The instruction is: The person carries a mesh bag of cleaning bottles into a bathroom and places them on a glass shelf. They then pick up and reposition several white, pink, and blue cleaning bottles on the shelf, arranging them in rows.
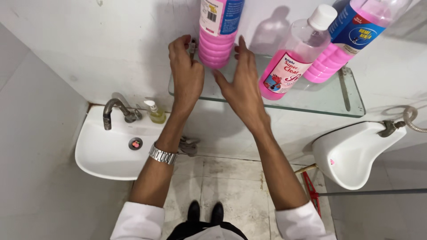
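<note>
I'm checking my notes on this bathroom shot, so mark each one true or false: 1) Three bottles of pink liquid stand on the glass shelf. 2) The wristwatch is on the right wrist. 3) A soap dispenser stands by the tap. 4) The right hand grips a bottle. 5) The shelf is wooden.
1) True: three bottles, the left bottle, the middle bottle and the right bottle, stand on the glass shelf.
2) False: the wristwatch is on the left wrist.
3) True: the soap dispenser stands beside the tap on the washbasin.
4) False: the right hand is open, beside the left bottle.
5) False: it is clear glass.
</note>
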